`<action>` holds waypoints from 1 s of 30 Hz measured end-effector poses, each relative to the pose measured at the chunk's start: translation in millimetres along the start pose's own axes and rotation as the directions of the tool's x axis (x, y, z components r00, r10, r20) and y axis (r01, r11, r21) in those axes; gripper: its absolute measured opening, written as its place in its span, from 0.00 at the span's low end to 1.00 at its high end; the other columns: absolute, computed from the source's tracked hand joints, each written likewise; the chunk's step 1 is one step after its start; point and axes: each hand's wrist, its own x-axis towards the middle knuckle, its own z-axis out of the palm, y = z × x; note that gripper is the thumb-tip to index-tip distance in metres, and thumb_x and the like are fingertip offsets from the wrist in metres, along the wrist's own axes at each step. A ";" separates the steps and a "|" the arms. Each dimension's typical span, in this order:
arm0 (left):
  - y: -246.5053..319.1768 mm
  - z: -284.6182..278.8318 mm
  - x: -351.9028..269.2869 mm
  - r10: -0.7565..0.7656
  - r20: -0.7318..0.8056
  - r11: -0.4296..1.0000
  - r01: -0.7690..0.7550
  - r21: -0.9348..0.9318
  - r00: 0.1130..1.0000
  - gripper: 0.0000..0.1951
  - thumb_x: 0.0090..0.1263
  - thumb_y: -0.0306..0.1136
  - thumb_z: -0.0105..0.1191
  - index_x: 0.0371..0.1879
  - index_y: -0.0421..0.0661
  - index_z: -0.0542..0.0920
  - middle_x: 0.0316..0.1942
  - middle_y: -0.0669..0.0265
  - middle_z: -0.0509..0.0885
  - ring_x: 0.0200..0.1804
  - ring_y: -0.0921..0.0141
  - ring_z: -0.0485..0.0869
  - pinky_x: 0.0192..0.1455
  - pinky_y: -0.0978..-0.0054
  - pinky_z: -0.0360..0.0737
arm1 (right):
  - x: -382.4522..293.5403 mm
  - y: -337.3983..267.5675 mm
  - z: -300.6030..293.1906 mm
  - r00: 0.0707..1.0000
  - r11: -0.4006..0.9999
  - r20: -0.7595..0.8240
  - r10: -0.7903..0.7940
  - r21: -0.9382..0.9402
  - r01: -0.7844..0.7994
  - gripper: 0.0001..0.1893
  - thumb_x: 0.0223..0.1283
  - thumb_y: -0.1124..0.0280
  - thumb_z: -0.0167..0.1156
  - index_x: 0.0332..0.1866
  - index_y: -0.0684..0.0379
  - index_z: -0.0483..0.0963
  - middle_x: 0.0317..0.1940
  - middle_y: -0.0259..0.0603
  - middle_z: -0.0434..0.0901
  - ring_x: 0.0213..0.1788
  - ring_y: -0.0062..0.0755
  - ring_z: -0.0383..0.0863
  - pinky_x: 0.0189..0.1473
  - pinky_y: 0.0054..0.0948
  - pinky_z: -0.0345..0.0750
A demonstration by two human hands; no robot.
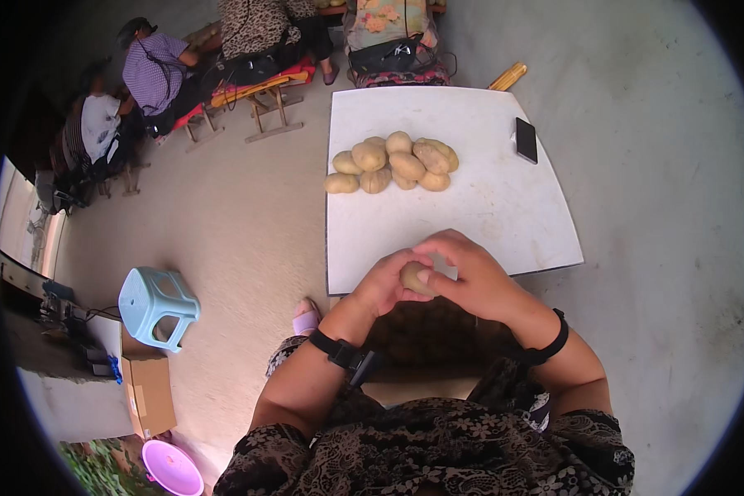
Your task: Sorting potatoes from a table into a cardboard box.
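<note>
My left hand (392, 282) holds a single potato (415, 277) above the near edge of a white tabletop (471, 229). From the other side, my right hand (471, 273) touches the same potato with its thumb, the fingers arched over toward my left hand. Farther back on the table, toward the left, lies a pile of several potatoes (407, 166), some resting on others. Black straps circle both my forearms. Below the table edge, the dark space in front of my lap is too dim to make out clearly.
A smartphone (526, 141) lies at the table's right edge. Several people sit beyond the table and at upper left, near wooden benches (260, 90). On the floor to the left stand a light blue plastic stool (159, 307), a cardboard box (150, 394) and a pink basin (172, 466).
</note>
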 end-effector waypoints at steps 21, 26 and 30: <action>-13.6 -16.5 -16.8 -0.238 0.267 0.425 -0.147 0.893 0.934 0.23 0.65 0.39 0.66 0.57 0.43 0.80 0.45 0.60 0.87 0.47 0.64 0.84 0.51 0.68 0.80 | 65.8 29.3 8.5 0.909 0.574 -0.409 0.079 0.764 0.294 0.10 0.66 0.78 0.55 0.50 0.57 0.76 0.52 0.39 0.81 0.58 0.37 0.80 0.51 0.32 0.79; -14.4 -14.2 -14.6 -0.203 0.306 0.146 -0.281 0.949 0.930 0.25 0.62 0.37 0.68 0.58 0.42 0.79 0.41 0.54 0.87 0.46 0.57 0.85 0.50 0.64 0.79 | 113.1 88.6 -9.7 0.794 0.928 -0.513 -0.327 -0.332 0.168 0.20 0.57 0.83 0.60 0.56 0.57 0.77 0.63 0.50 0.72 0.65 0.50 0.72 0.63 0.40 0.75; -18.6 -13.8 -10.9 -0.264 0.161 0.077 -0.145 0.986 0.951 0.26 0.62 0.34 0.67 0.59 0.40 0.79 0.38 0.53 0.87 0.46 0.54 0.85 0.49 0.62 0.79 | 121.1 133.4 -9.2 0.893 0.847 -0.385 -0.233 -0.532 -0.008 0.26 0.56 0.82 0.62 0.62 0.53 0.76 0.68 0.56 0.66 0.70 0.57 0.66 0.68 0.42 0.72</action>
